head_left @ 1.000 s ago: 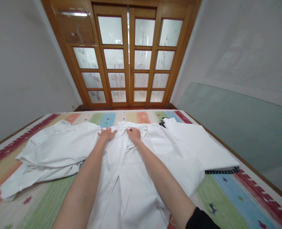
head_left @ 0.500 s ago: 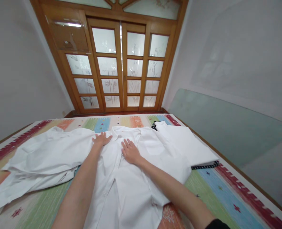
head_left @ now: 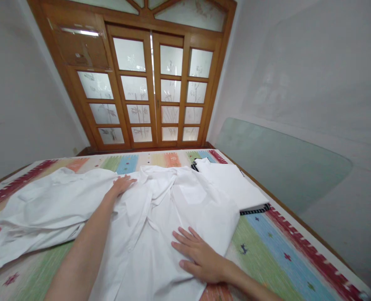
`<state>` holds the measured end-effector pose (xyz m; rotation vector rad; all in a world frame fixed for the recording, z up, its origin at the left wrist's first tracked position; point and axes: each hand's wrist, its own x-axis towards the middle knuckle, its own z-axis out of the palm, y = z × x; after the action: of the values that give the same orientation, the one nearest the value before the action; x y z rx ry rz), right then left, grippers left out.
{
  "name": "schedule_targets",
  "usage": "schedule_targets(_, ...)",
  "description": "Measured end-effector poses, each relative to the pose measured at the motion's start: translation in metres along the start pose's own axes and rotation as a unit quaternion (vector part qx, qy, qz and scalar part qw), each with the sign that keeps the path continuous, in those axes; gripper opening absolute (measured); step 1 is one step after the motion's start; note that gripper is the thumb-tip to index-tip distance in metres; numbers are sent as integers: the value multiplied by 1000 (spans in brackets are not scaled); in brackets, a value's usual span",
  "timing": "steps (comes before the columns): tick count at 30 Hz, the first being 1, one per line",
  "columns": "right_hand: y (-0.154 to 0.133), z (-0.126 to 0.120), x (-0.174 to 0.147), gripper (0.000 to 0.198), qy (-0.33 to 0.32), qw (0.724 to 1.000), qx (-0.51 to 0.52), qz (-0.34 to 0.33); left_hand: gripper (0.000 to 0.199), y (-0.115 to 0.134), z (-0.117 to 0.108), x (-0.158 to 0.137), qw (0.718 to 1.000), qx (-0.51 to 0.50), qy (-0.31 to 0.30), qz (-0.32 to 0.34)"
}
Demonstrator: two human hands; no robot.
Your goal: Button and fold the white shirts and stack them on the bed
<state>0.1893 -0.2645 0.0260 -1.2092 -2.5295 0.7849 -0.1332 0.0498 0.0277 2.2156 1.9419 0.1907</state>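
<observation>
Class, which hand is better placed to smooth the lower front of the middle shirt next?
Probably the right hand: its fingers spread over the shirt's lower front, while the left hand is near the collar.

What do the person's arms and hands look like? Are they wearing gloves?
No gloves! The left hand and right hand are bare, with slim fingers and no ring I can make out. The left forearm and right forearm show no sleeve or watch.

Bottom edge crops your white collared cloth shirt (head_left: 160, 211); right of it, folded white cloth (head_left: 229, 182) hides all but edges of black striped fabric (head_left: 255, 210).
</observation>
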Motion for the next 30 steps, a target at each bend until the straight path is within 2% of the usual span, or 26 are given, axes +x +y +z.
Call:
schedule_targets(2,4,-11,-19,49,5,999,28,27,50,-4,-1,-8,999,-34,18,-1)
schedule_targets(5,28,-25,-47,42,128,987,-24,99,44,-9,-4,-18,997,-61,47,-2)
schedule_targets(7,52,-34,-64,43,253,951,-95,150,41,-9,-5,-24,994,-75,77,3)
schedule_targets(9,76,-42,-77,46,363,896,-147,210,38,-5,-7,-30,987,-105,121,30)
schedule_targets(10,88,-45,-82,50,398,871,-159,241,37,-1,-8,-33,980,-127,141,54)
schedule_targets(12,105,-50,-87,56,427,842,-138,300,35,13,-9,-41,966,-173,153,115)
schedule_targets(15,118,-52,-88,63,416,835,-53,356,39,45,-5,-59,958,-183,98,198)
schedule_targets(18,118,-53,-82,59,413,837,-22,359,44,80,9,-81,959,-141,43,243)
schedule_targets(20,113,-57,-79,50,410,841,-6,354,46,100,20,-95,962,-88,-6,258)
schedule_targets(22,106,-61,-75,40,412,844,20,343,51,113,31,-105,965,-35,-29,258)
schedule_targets(26,86,-73,-64,34,490,821,48,289,54,121,48,-116,971,-5,-9,241)
schedule_targets(28,72,-79,-53,33,527,805,90,255,53,118,56,-117,970,-33,17,240)
schedule_targets(30,55,-84,-39,32,533,805,149,214,51,114,62,-116,965,-88,43,243)
